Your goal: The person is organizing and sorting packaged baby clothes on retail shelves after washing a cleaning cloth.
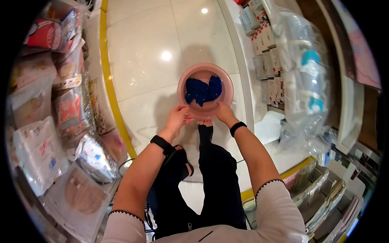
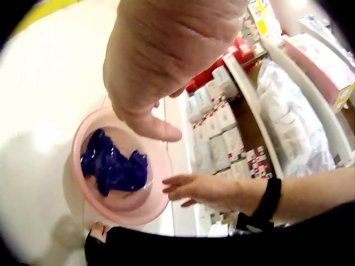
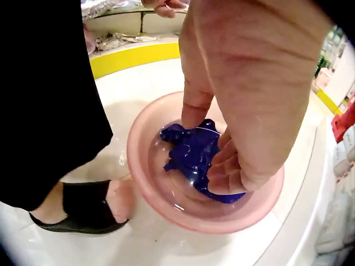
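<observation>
A round pink basin (image 1: 182, 81) stands on the floor with water and a wet dark-blue cloth (image 1: 201, 92) in it. The cloth lies bunched in the water, as the right wrist view also shows. My left hand (image 1: 176, 119) is at the near left of the basin, its fingers loosely bent and nothing between them. Over the near right of the rim hovers my right hand (image 1: 225, 113). Its fingers (image 3: 197, 102) are spread and relaxed above the cloth in the right wrist view, holding nothing.
Shelves of plastic-wrapped packs (image 1: 40, 154) line the left side behind a yellow edge strip (image 1: 106, 73). Small white boxes (image 1: 265, 36) and a large plastic-wrapped bundle (image 1: 306, 69) fill the right shelves. A sandalled foot (image 3: 89, 205) stands close beside the basin on the pale tiles.
</observation>
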Motion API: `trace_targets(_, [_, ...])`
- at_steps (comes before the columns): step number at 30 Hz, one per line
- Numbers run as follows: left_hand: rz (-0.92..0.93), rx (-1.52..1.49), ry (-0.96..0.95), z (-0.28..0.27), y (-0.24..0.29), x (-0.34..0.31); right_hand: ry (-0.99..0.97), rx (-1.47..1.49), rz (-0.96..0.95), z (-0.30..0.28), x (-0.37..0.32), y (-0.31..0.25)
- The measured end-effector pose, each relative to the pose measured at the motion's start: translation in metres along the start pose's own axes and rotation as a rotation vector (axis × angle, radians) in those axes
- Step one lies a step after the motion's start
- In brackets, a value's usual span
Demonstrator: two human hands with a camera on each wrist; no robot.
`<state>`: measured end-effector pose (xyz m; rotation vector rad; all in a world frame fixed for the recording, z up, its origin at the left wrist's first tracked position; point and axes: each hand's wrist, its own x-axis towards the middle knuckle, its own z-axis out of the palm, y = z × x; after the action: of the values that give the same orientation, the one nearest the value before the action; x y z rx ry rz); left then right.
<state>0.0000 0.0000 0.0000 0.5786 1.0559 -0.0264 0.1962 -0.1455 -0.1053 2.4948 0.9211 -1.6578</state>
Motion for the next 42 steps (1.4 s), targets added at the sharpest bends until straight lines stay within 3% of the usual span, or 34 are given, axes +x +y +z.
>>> trace_targets(2, [-0.039, -0.058, 0.047, 0.004, -0.007, -0.017, 0.141, -0.142, -0.084, 0.010, -0.023, -0.016])
trace_targets(3, [0.049, -0.035, 0.065, -0.023, 0.005, 0.088, 0.322, -0.157, -0.182, 0.004, 0.090, -0.032])
trace_targets(6, [-0.012, -0.095, 0.121, -0.014, -0.025, 0.116, 0.616, -0.345, -0.289, 0.022, 0.104, -0.017])
trace_targets(9, [-0.029, -0.062, 0.143, -0.023, -0.025, 0.138, 0.599, -0.485, -0.297, 0.037, 0.134, -0.019])
trace_targets(12, [-0.047, 0.007, 0.043, -0.023, -0.029, 0.162, 0.175, -0.605, -0.179, 0.016, 0.139, -0.022])
trace_targets(15, [-0.056, 0.092, 0.013, -0.010, -0.027, 0.180, 0.424, -0.473, -0.354, 0.006, 0.114, -0.019])
trace_targets(16, [-0.067, 0.123, 0.022, -0.003, -0.027, 0.181, 0.693, -0.438, -0.521, 0.011, 0.108, -0.015])
trace_targets(18, [-0.113, 0.128, -0.008, 0.013, -0.026, 0.181, 0.684, -0.227, -0.551, 0.011, 0.093, -0.012])
trace_targets(20, [-0.182, 0.084, -0.085, 0.030, -0.022, 0.174, 0.666, -0.050, -0.591, 0.013, 0.074, -0.017])
trace_targets(23, [-0.160, -0.200, -0.254, 0.019, -0.044, 0.216, 0.649, 0.146, -0.661, 0.015, 0.060, -0.025])
trace_targets(25, [-0.178, -0.248, -0.215, 0.026, -0.034, 0.209, 0.635, 0.282, -0.675, 0.017, 0.051, -0.029])
trace_targets(29, [-0.177, -0.203, -0.167, 0.027, -0.026, 0.195, 0.305, 0.475, -0.614, 0.002, 0.036, -0.025])
trace_targets(32, [-0.173, -0.204, -0.230, 0.024, -0.018, 0.188, 0.517, 0.880, -0.805, 0.000, 0.068, -0.010])
trace_targets(35, [-0.182, -0.185, -0.273, 0.024, -0.012, 0.180, 0.416, 0.993, -0.854, -0.014, 0.073, -0.023])
trace_targets(38, [-0.270, -0.261, -0.330, 0.026, -0.003, 0.165, -0.061, 1.103, -0.670, -0.019, 0.101, -0.009])
trace_targets(42, [-0.282, -0.391, -0.299, 0.027, -0.011, 0.165, -0.231, 1.456, -0.440, -0.011, 0.100, 0.007])
